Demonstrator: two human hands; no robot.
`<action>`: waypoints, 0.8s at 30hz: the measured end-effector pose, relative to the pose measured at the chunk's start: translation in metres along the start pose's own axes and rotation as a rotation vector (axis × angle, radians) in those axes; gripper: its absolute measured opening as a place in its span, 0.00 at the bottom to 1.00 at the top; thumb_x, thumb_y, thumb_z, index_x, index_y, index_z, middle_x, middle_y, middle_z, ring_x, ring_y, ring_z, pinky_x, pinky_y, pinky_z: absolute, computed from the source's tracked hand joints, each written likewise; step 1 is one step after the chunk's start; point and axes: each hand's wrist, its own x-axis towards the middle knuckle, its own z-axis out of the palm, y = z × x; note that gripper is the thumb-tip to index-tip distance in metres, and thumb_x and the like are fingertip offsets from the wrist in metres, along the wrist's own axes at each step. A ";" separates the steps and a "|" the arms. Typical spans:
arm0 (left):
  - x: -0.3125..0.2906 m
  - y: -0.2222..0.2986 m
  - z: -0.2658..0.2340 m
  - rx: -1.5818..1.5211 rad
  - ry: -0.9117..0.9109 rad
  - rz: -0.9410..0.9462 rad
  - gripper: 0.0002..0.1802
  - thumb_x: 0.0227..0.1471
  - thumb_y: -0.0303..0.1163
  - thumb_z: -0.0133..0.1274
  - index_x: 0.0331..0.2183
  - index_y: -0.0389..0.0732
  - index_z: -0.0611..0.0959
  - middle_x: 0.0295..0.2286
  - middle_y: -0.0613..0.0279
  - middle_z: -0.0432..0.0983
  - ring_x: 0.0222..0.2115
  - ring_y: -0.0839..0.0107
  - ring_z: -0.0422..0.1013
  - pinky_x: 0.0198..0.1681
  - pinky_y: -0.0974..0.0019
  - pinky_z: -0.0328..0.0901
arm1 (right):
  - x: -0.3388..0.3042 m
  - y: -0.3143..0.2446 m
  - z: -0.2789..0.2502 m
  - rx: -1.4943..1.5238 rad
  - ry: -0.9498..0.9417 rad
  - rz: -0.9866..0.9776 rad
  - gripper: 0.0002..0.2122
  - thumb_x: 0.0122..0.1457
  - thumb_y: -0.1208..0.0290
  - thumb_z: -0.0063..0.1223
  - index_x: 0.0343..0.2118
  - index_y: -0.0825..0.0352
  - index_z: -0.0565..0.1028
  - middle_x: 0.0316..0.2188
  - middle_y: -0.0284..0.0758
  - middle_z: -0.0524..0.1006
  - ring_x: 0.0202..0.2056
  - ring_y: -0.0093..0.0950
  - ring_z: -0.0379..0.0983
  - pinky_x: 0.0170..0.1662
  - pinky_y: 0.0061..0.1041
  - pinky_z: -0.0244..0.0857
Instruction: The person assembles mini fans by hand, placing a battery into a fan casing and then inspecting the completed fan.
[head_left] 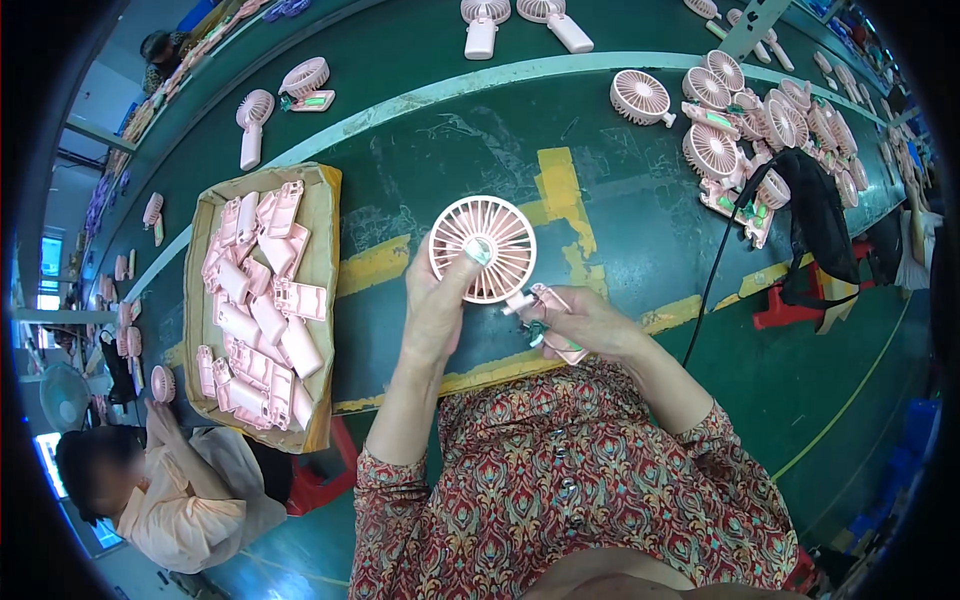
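My left hand (440, 300) is closed round a round pink fan head (505, 235), its thumb on the central hub. The fan's short neck points down and right, toward my other hand. In my right hand (590, 325) is a pink handle shell (550, 297), with a bit of green board and dark wiring showing by the fingers. The neck meets or almost touches the shell; I cannot tell whether they are joined. Both hands are over the near edge of the green table, in front of my patterned shirt.
To the left stands a cardboard tray (325, 215) of pink handle shells (268, 320). A pile of pink fan heads (785, 125) lies at the right, near a black bag (815, 225). Finished-looking fans (253, 125) rest beyond the pale line. A co-worker (190, 490) sits at the lower left.
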 end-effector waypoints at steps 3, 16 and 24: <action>-0.003 -0.008 -0.001 0.011 0.011 -0.022 0.24 0.49 0.34 0.57 0.45 0.30 0.70 0.39 0.57 0.72 0.39 0.75 0.70 0.45 0.70 0.64 | 0.000 0.008 0.007 0.147 -0.053 -0.062 0.09 0.60 0.72 0.46 0.41 0.69 0.71 0.26 0.31 0.73 0.24 0.18 0.71 0.27 0.18 0.67; -0.005 -0.019 -0.003 0.038 0.040 -0.037 0.30 0.48 0.37 0.59 0.47 0.30 0.68 0.41 0.55 0.71 0.40 0.73 0.69 0.45 0.69 0.65 | 0.001 0.006 0.020 0.232 0.018 -0.129 0.08 0.61 0.71 0.44 0.38 0.69 0.72 0.25 0.30 0.73 0.24 0.17 0.70 0.26 0.17 0.66; -0.002 -0.017 -0.009 0.404 0.047 0.102 0.30 0.48 0.33 0.59 0.49 0.30 0.66 0.40 0.53 0.71 0.41 0.70 0.69 0.46 0.67 0.65 | 0.006 0.014 0.017 0.069 0.102 -0.237 0.11 0.63 0.68 0.40 0.39 0.70 0.72 0.23 0.30 0.72 0.23 0.17 0.70 0.25 0.18 0.65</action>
